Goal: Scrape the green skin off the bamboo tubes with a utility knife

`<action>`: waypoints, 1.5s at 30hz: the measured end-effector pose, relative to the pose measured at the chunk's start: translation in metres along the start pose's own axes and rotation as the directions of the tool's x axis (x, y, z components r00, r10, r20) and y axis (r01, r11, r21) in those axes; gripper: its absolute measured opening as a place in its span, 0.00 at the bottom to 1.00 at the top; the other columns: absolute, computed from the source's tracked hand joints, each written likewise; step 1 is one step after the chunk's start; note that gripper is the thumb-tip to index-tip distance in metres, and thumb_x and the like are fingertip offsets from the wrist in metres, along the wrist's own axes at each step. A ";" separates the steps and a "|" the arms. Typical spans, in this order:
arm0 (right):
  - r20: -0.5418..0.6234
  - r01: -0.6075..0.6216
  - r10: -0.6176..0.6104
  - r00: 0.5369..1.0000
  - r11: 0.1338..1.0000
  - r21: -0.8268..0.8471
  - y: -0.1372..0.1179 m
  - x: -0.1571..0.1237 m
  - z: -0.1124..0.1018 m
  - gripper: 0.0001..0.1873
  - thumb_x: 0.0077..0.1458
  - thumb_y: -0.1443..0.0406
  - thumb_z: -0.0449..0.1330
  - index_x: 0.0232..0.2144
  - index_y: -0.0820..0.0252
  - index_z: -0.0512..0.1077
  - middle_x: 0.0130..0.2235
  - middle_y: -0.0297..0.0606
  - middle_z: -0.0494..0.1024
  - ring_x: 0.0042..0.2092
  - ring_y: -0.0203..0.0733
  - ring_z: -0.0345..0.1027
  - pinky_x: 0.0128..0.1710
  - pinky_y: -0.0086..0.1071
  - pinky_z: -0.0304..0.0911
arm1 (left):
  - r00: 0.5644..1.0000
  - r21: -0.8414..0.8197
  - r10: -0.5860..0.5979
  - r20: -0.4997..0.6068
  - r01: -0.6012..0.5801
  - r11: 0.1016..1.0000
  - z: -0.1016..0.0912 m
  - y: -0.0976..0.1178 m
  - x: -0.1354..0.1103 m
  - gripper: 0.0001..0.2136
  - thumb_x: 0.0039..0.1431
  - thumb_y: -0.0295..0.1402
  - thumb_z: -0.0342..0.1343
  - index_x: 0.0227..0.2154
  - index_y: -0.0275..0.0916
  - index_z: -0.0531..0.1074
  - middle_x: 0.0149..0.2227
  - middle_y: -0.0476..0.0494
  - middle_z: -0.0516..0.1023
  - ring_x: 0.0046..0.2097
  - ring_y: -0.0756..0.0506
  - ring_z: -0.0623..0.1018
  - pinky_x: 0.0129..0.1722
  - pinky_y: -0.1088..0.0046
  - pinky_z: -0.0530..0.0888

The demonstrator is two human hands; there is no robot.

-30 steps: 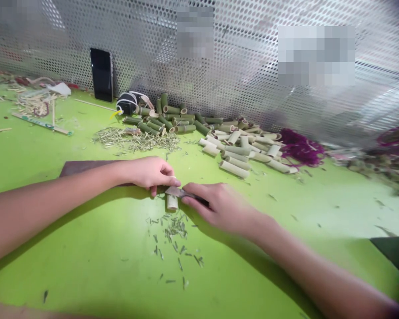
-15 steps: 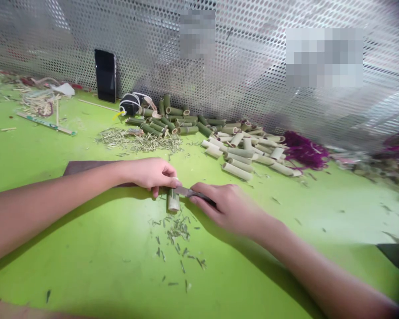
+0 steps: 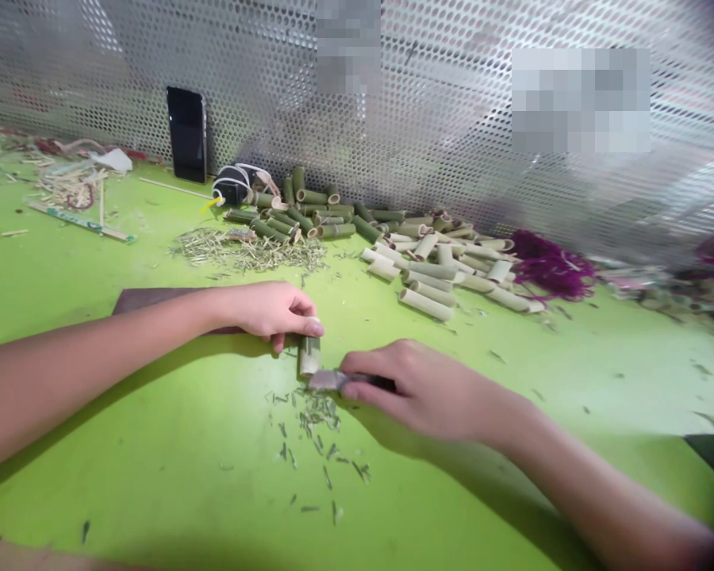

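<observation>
My left hand (image 3: 282,312) is closed on the far end of a short bamboo tube (image 3: 309,357), which points toward me. Pale scraped patches show on the tube beside remaining dark green skin. In my right hand (image 3: 422,388) is a knife (image 3: 328,381), its dark handle inside my closed fingers. The blade lies at the near end of the tube, pointing left; whether it touches the tube I cannot tell. Green bamboo shavings (image 3: 320,412) are scattered on the table just below.
Behind my hands lie green bamboo tubes (image 3: 336,230), peeled pale tubes (image 3: 425,304) and a heap of shavings (image 3: 255,250). A phone (image 3: 186,135) leans on the perforated metal panel (image 3: 440,119). Purple fibre (image 3: 550,266) lies right; a dark flat board (image 3: 155,300) sits under my left forearm.
My right hand has drawn the knife toward me, from the tube's middle to its near end. My left hand and the bamboo tube have stayed in place.
</observation>
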State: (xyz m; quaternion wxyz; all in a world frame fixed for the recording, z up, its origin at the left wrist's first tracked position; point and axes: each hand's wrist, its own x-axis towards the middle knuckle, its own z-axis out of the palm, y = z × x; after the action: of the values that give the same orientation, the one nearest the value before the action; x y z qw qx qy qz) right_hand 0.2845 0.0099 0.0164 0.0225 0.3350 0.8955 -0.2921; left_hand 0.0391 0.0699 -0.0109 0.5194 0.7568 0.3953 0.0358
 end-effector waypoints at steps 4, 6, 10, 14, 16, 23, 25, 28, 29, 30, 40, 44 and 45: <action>-0.059 0.023 -0.025 0.998 0.999 -0.030 0.004 -0.005 0.002 0.20 0.73 0.56 0.48 0.37 0.59 0.76 0.26 0.33 0.76 0.23 0.34 0.65 0.24 0.30 0.57 | 1.000 0.004 -0.005 -0.012 0.005 1.000 0.000 -0.001 0.000 0.14 0.65 0.46 0.59 0.33 0.40 0.73 0.25 0.54 0.74 0.23 0.51 0.78 0.27 0.75 0.69; -0.156 -0.015 0.000 0.988 0.995 -0.096 0.006 -0.003 0.007 0.21 0.73 0.57 0.47 0.39 0.60 0.76 0.26 0.34 0.77 0.22 0.35 0.66 0.24 0.30 0.58 | 1.000 0.008 -0.007 -0.012 0.007 1.000 0.000 0.000 0.000 0.15 0.63 0.47 0.61 0.32 0.40 0.72 0.24 0.55 0.74 0.22 0.51 0.77 0.27 0.74 0.69; -0.273 -0.066 -0.017 0.962 0.954 -0.293 0.004 0.006 0.016 0.18 0.72 0.60 0.49 0.38 0.59 0.76 0.27 0.34 0.78 0.23 0.36 0.67 0.25 0.32 0.57 | 1.000 0.017 -0.004 -0.010 0.005 1.000 0.000 0.003 -0.002 0.16 0.63 0.49 0.61 0.30 0.41 0.71 0.21 0.56 0.73 0.22 0.50 0.77 0.29 0.74 0.70; -0.324 -0.093 -0.042 0.945 0.916 -0.391 -0.002 0.012 0.019 0.15 0.72 0.61 0.50 0.40 0.58 0.75 0.29 0.33 0.80 0.24 0.36 0.68 0.26 0.33 0.55 | 0.999 0.015 -0.031 -0.025 0.031 0.999 0.002 0.006 -0.002 0.18 0.61 0.51 0.62 0.29 0.41 0.70 0.19 0.56 0.71 0.21 0.50 0.76 0.28 0.74 0.70; -0.337 -0.106 -0.040 0.941 0.910 -0.402 -0.003 0.012 0.020 0.14 0.72 0.61 0.51 0.41 0.58 0.75 0.30 0.33 0.80 0.25 0.36 0.69 0.27 0.33 0.56 | 0.998 0.020 -0.047 -0.038 0.047 0.999 0.002 0.006 -0.001 0.18 0.61 0.51 0.62 0.29 0.41 0.71 0.18 0.56 0.72 0.21 0.50 0.75 0.27 0.74 0.69; -0.332 -0.113 -0.007 0.943 0.934 -0.340 -0.004 0.011 0.022 0.15 0.73 0.60 0.50 0.39 0.58 0.74 0.29 0.34 0.80 0.24 0.36 0.68 0.26 0.32 0.55 | 0.998 0.048 -0.029 -0.053 0.032 0.998 0.003 0.000 0.002 0.16 0.63 0.50 0.59 0.32 0.41 0.74 0.21 0.54 0.75 0.23 0.49 0.78 0.29 0.74 0.69; -0.305 -0.110 0.022 0.952 0.956 -0.273 -0.004 0.011 0.019 0.15 0.73 0.61 0.50 0.40 0.58 0.75 0.29 0.34 0.80 0.23 0.36 0.67 0.25 0.31 0.55 | 0.999 0.042 -0.011 -0.045 0.013 0.999 0.003 -0.001 0.002 0.17 0.64 0.50 0.59 0.32 0.40 0.73 0.21 0.54 0.75 0.23 0.49 0.78 0.29 0.74 0.70; -0.224 -0.093 0.056 0.973 0.983 -0.157 0.000 0.013 0.012 0.15 0.72 0.60 0.51 0.40 0.57 0.76 0.28 0.34 0.80 0.23 0.35 0.67 0.24 0.30 0.56 | 1.000 0.022 0.004 -0.025 -0.004 1.000 0.002 -0.001 0.002 0.17 0.62 0.51 0.60 0.31 0.40 0.72 0.22 0.54 0.74 0.23 0.49 0.78 0.29 0.74 0.70; -0.191 -0.089 0.067 0.979 0.990 -0.113 0.001 0.014 0.008 0.16 0.71 0.59 0.51 0.40 0.57 0.76 0.27 0.34 0.79 0.22 0.35 0.66 0.24 0.30 0.57 | 1.000 0.019 0.007 -0.015 -0.006 1.000 0.001 0.000 0.002 0.18 0.62 0.51 0.61 0.30 0.40 0.72 0.22 0.54 0.74 0.23 0.49 0.77 0.29 0.74 0.70; -0.156 -0.085 0.073 0.985 0.994 -0.066 0.003 0.013 0.005 0.17 0.71 0.57 0.51 0.38 0.58 0.76 0.26 0.34 0.78 0.22 0.35 0.65 0.23 0.30 0.57 | 1.000 0.020 0.009 -0.003 -0.009 1.000 0.001 0.000 0.001 0.18 0.61 0.51 0.62 0.30 0.40 0.72 0.21 0.54 0.73 0.23 0.49 0.77 0.29 0.74 0.70; -0.104 0.009 -0.010 0.995 1.000 -0.017 0.009 -0.004 0.005 0.23 0.73 0.52 0.48 0.38 0.60 0.76 0.25 0.34 0.77 0.23 0.35 0.65 0.23 0.30 0.57 | 1.000 0.031 -0.006 0.003 0.006 1.000 -0.002 0.000 0.001 0.18 0.60 0.52 0.62 0.32 0.41 0.73 0.22 0.56 0.72 0.23 0.49 0.78 0.28 0.74 0.69; -0.268 -0.067 0.001 0.963 0.969 -0.237 0.011 0.007 0.013 0.20 0.72 0.57 0.48 0.39 0.60 0.76 0.26 0.36 0.78 0.23 0.35 0.66 0.24 0.30 0.56 | 1.000 0.052 -0.013 -0.010 0.013 0.999 0.000 0.004 0.000 0.18 0.62 0.51 0.61 0.29 0.41 0.71 0.20 0.57 0.71 0.22 0.50 0.76 0.30 0.74 0.69; -0.280 -0.070 -0.011 0.960 0.958 -0.278 0.010 0.009 0.014 0.19 0.72 0.58 0.49 0.40 0.60 0.77 0.26 0.35 0.79 0.23 0.35 0.66 0.24 0.30 0.56 | 1.000 0.055 -0.019 -0.019 0.020 0.998 0.001 0.005 -0.001 0.18 0.62 0.51 0.61 0.29 0.41 0.70 0.20 0.57 0.70 0.21 0.50 0.76 0.29 0.74 0.69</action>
State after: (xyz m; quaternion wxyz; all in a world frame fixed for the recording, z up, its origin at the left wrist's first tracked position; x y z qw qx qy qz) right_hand 0.2810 0.0136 -0.0027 -0.0515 0.3794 0.9173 -0.1097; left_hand 0.0422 0.0680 -0.0068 0.4950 0.7666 0.4081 0.0269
